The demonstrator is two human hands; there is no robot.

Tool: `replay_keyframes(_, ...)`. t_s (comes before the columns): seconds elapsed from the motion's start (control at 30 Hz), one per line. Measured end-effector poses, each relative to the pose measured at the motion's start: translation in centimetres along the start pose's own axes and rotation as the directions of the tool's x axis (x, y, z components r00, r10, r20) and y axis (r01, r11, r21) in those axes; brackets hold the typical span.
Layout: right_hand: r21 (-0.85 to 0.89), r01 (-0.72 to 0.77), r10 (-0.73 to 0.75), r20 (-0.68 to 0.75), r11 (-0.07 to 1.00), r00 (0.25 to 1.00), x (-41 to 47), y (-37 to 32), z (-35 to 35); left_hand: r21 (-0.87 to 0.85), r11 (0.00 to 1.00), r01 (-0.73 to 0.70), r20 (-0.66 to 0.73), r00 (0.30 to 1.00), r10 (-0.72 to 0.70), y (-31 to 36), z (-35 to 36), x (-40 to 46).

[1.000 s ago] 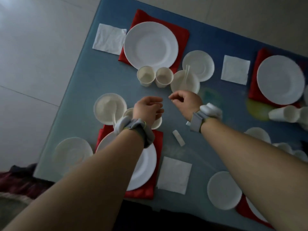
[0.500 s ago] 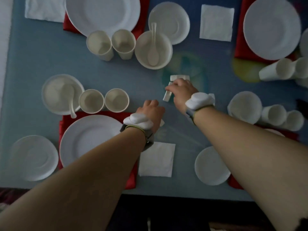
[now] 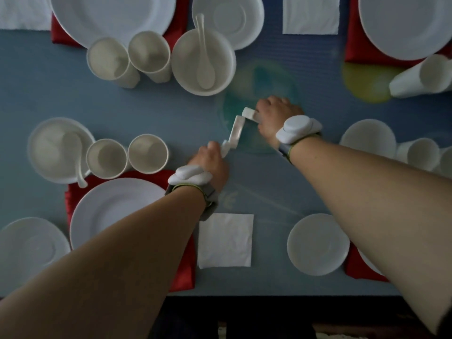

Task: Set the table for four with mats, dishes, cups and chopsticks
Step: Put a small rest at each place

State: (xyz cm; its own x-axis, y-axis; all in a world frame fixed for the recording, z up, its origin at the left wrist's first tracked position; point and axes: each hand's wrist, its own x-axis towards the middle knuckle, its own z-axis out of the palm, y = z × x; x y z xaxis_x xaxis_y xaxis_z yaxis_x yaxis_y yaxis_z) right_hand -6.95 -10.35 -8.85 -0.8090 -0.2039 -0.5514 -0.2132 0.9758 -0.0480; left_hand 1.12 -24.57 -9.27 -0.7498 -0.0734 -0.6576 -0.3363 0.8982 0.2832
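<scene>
On the blue table (image 3: 61,101), my left hand (image 3: 210,165) pinches a small white block (image 3: 223,149) at its fingertips. My right hand (image 3: 276,116) grips a second white block (image 3: 249,113). A third white block (image 3: 236,129) lies slanted between the two and touches both. At the near left, a white plate (image 3: 110,211) sits on a red mat (image 3: 73,192), with two paper cups (image 3: 148,152) and a bowl with a spoon (image 3: 56,148) behind it. No chopsticks are in view.
The far left setting has a plate (image 3: 110,13), two cups (image 3: 149,55) and a bowl with a spoon (image 3: 203,62). Napkins (image 3: 225,241) and saucers (image 3: 318,243) lie near. More cups (image 3: 423,77) and a plate (image 3: 403,23) stand right. The table's front edge runs below my forearms.
The view has closed in over the table. My right hand reached to the white blocks and gripped one. My left hand picked up the nearer block and brought it to the others.
</scene>
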Motion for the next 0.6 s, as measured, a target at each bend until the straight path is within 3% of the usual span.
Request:
replay_keyframes(0.07,0.111,-0.084,0.085,-0.005,0.99,0.996,-0.9,-0.1,0.6,-0.203,0.97,0.136,-0.041,0.988,-0.147,1.1,-0.3,0.3)
replay_keyframes(0.13,0.262,-0.182,0.191,-0.007,0.948,0.982,-2.2,-0.4,1.2,-0.343,0.921,0.183,-0.061,0.974,-0.217,1.8,-0.8,0.7)
replay_keyframes(0.27,0.559,-0.36,0.44,-0.01,0.747,0.898,-5.3,0.8,2.8,-0.463,0.875,0.145,-0.06,0.979,-0.194,3.7,-1.1,2.0)
replay_keyframes(0.37,0.679,-0.466,0.629,0.007,0.568,0.777,-6.9,2.6,3.7,-0.464,0.877,0.123,-0.05,0.985,-0.165,5.1,-0.5,2.9)
replay_keyframes(0.5,0.623,-0.572,0.638,0.148,0.533,0.755,-7.4,4.5,3.7,-0.421,0.898,0.131,-0.089,0.979,-0.185,5.9,-0.1,3.2)
replay_keyframes(0.6,0.637,-0.553,0.605,0.167,0.537,0.779,-6.8,5.1,4.2,-0.423,0.892,0.16,-0.096,0.971,-0.22,5.5,-0.3,3.3)
